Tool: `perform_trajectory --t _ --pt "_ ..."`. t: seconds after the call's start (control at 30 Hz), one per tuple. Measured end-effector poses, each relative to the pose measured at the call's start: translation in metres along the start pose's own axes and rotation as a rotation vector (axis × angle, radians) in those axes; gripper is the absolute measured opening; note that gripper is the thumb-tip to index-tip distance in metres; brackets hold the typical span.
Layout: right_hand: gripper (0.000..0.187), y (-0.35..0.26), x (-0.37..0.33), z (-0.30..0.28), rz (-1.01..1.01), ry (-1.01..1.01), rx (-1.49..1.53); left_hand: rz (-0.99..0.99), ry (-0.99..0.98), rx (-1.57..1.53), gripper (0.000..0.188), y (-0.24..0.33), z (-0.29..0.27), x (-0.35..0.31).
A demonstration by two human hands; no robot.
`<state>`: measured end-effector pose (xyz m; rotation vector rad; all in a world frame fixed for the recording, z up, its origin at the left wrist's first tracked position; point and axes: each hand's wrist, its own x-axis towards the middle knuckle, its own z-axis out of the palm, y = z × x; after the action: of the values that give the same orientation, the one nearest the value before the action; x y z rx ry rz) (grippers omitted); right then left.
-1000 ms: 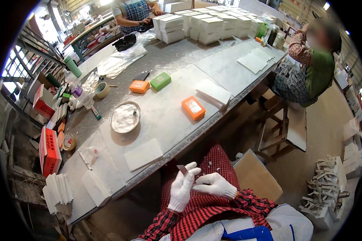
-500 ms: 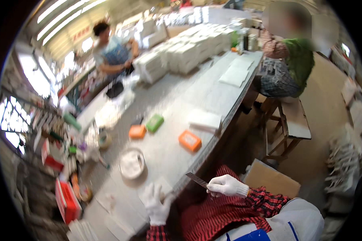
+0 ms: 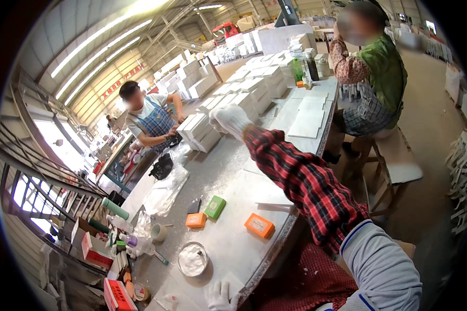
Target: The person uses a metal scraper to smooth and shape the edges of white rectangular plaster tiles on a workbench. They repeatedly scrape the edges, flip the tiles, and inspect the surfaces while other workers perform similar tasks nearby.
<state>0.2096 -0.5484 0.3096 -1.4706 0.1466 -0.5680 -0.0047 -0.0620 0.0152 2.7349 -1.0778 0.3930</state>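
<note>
My right hand (image 3: 229,120), in a white glove, reaches far over the table to the stacks of white slabs (image 3: 251,96). Its fingers bend down at the near stack and are partly hidden, so their grip does not show. Close to the near table edge my left hand (image 3: 221,297), also gloved in white, lies on a pale sheet with its fingers spread, holding nothing. Just beyond it stands a clear bowl (image 3: 193,259) of white paste or powder. An orange box (image 3: 259,225), another orange box (image 3: 195,220) and a green box (image 3: 215,207) lie farther on.
A co-worker in a checked apron (image 3: 153,116) stands across the table; another in a green vest (image 3: 386,72) sits at the right by a wooden bench (image 3: 397,168). Plastic bags (image 3: 166,192), a tape roll (image 3: 159,232) and red-and-white boxes (image 3: 119,295) line the left side.
My right hand has swung from near my lap out to the slab stacks; the dark toothed strip it held is out of sight. My left hand has come down onto the table. The view has shifted.
</note>
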Motion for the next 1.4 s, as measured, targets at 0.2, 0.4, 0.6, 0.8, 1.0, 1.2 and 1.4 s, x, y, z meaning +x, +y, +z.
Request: perform_trajectory --t 0.2,0.4,0.6,0.8,1.0,1.2,1.4 --pt "0.035 0.019 0.082 0.014 -0.005 0.165 -0.294 -0.033 -0.027 0.024 0.066 -0.008 -0.002 -0.01" --pt "0.035 0.036 0.102 -0.006 -0.165 0.13 -0.59 -0.045 -0.028 -0.007 0.065 -0.002 0.002 0.005" --pt "0.032 0.115 -0.118 -0.038 0.207 -0.309 0.014 -0.074 -0.038 0.009 0.067 -0.008 -0.003 -0.011" --pt "0.027 0.205 -0.386 -0.109 0.57 -0.253 0.217 -0.088 -0.055 -0.068 0.067 -0.002 0.01 -0.001" --pt "0.028 0.254 -0.521 -0.088 0.805 -0.012 0.266 -0.024 -0.051 0.027 0.07 -0.014 0.011 -0.011" --pt "0.028 0.287 -0.522 -0.089 0.77 -0.085 0.248 -0.127 -0.153 0.049 0.085 0.001 0.009 -0.014" --pt "0.029 0.292 -0.523 -0.083 0.745 -0.125 0.259 -0.221 -0.173 -0.235 0.088 0.077 0.019 0.025"
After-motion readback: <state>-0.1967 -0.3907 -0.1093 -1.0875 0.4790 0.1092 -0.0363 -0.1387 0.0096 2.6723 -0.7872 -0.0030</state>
